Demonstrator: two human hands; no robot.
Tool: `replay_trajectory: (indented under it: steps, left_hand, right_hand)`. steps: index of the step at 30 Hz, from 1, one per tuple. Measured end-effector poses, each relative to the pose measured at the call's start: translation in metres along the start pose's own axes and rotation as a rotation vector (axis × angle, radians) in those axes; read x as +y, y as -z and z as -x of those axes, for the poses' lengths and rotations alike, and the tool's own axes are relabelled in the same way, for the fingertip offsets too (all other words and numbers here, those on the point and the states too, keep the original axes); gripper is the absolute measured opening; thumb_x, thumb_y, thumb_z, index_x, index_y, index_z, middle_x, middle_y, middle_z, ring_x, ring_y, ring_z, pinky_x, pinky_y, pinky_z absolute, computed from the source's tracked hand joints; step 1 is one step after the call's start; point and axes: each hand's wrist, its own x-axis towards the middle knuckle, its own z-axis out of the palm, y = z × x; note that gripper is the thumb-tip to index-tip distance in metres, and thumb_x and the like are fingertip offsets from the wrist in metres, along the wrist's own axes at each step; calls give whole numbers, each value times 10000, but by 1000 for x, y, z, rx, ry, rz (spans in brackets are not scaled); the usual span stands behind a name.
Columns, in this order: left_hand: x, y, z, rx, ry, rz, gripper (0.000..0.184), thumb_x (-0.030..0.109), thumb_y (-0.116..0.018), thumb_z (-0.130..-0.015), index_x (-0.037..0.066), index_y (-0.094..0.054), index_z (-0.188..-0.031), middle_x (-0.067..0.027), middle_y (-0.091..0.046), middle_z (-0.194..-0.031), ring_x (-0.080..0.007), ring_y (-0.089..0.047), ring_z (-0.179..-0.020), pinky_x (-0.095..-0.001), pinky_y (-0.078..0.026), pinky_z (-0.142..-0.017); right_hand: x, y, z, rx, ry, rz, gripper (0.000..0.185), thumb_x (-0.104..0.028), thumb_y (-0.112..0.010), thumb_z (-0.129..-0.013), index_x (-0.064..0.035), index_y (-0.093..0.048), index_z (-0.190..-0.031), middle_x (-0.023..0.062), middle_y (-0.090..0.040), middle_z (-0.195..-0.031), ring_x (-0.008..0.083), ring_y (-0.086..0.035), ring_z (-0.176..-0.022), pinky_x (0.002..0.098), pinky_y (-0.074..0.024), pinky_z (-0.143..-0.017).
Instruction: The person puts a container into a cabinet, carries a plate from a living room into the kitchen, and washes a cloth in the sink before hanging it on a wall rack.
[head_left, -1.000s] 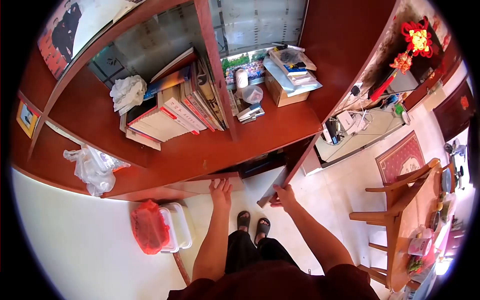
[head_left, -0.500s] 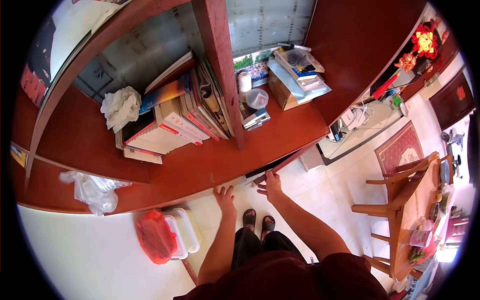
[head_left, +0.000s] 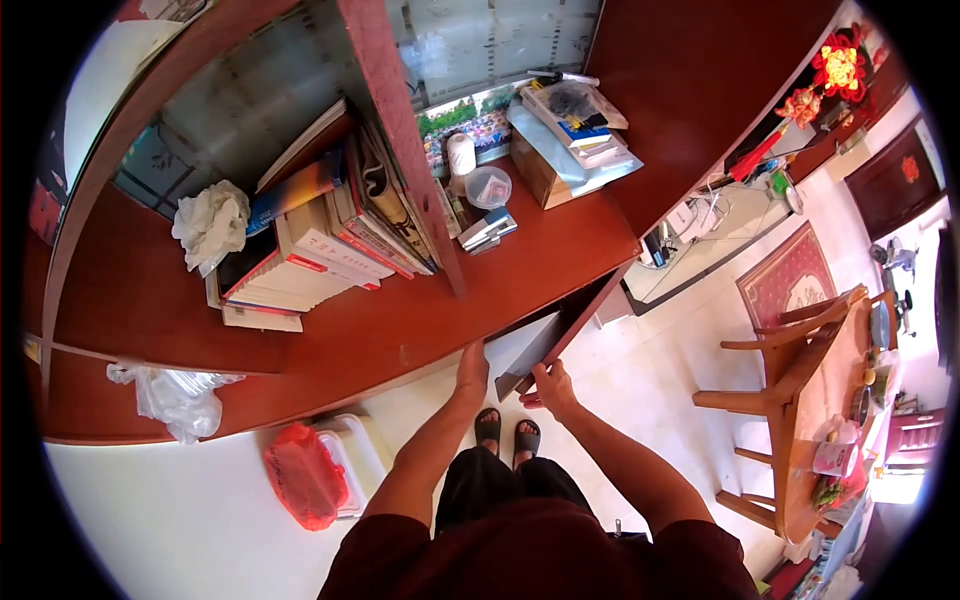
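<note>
A red-brown cabinet door (head_left: 588,318) stands partly swung out below the shelf edge, its far end near the cabinet's right side. The fingers of my right hand (head_left: 552,386) are closed around its near edge. My left hand (head_left: 473,372) is held edge-on at the front of the cabinet, fingers stretched out and pointing up, beside the opening. A flat pale grey panel (head_left: 522,350) with a darker strip along its near side shows in the opening; I cannot tell what it is. Deeper in, the opening is dark.
Above are leaning books (head_left: 310,255), crumpled white plastic (head_left: 212,225), a round clear tub (head_left: 489,188) and a stacked box (head_left: 545,175). A red bag (head_left: 303,478) sits on the floor at left. A wooden chair (head_left: 770,390) and table (head_left: 832,400) stand at right.
The cabinet door has swung further out, widening the gap and showing more of the pale panel. My right hand moved toward me with it. My left hand rose to the cabinet's front edge.
</note>
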Motion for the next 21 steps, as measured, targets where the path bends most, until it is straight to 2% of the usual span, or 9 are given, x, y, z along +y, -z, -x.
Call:
replay_trajectory:
  steps: [1,6,9,12,13,16,17,19,21]
  left_hand:
    - [4,3,3,-47,-7,-40,384,175,-461,-904,47,-554,-1254,-136,-533,-1287,-315,-431,-1232,-468,-255,-1066]
    - [97,63,67,-801,-568,-1587,449,284,-425,-931,65,-516,-1312,-126,-529,-1279,-325,-419,-1236,-523,-231,-1060]
    - [105,92,90,-886,-837,-1666,485,347,-357,-944,69,-525,-1304,-134,-514,-1289,-324,-399,-1251,-521,-221,-1065]
    - [96,89,114,-765,-829,-1590,501,348,-328,-947,61,-518,-1311,-142,-496,-1310,-325,-382,-1263,-540,-203,-1068]
    - [104,98,116,-928,-840,-1544,496,313,-329,-946,40,-496,-1326,-141,-455,-1366,-333,-362,-1286,-546,-185,-1083]
    - [99,110,115,-857,-1048,-1687,498,292,-323,-944,30,-476,-1338,-142,-430,-1393,-340,-340,-1305,-550,-158,-1099]
    - [93,105,113,-833,-1010,-1725,500,286,-323,-942,26,-467,-1344,-141,-421,-1404,-339,-327,-1318,-543,-144,-1109]
    - [77,87,106,-785,-932,-1796,504,273,-324,-938,20,-449,-1356,-140,-402,-1425,-335,-302,-1342,-529,-117,-1130]
    - [63,81,90,-609,-843,-1747,513,269,-338,-932,2,-436,-1358,-135,-400,-1431,-326,-285,-1357,-499,-98,-1147]
  right_hand:
    - [0,2,2,-8,-4,-1,426,-274,-472,-882,58,-364,-1126,215,-594,-868,311,-673,-642,401,-590,-525]
    - [6,9,0,-13,46,13,450,-290,-483,-896,78,-370,-1128,224,-603,-873,318,-678,-645,381,-591,-533]
    - [8,8,-10,-39,44,55,447,-277,-481,-910,98,-368,-1125,233,-597,-938,327,-677,-662,373,-593,-544]
    - [6,-6,-23,-94,61,-112,436,-273,-502,-910,78,-371,-1133,230,-583,-999,334,-677,-681,379,-596,-570]
    - [3,-15,-26,-107,47,-206,459,-268,-528,-908,51,-352,-1186,230,-555,-1083,334,-675,-671,377,-597,-587]
    - [-14,-42,-29,-126,66,-474,493,-240,-552,-905,-12,-315,-1273,160,-527,-1122,364,-642,-938,439,-550,-796]
    - [-15,-47,-37,-186,28,-608,425,-159,-545,-889,-44,-350,-1248,128,-515,-1142,343,-580,-1077,453,-492,-883]
    - [-20,-55,-48,-304,107,-661,387,-89,-518,-874,-64,-370,-1231,121,-513,-1159,318,-567,-1098,446,-474,-895]
    - [-27,-61,-51,-385,150,-735,392,32,-469,-834,-100,-401,-1197,93,-520,-1152,277,-543,-1130,413,-442,-916]
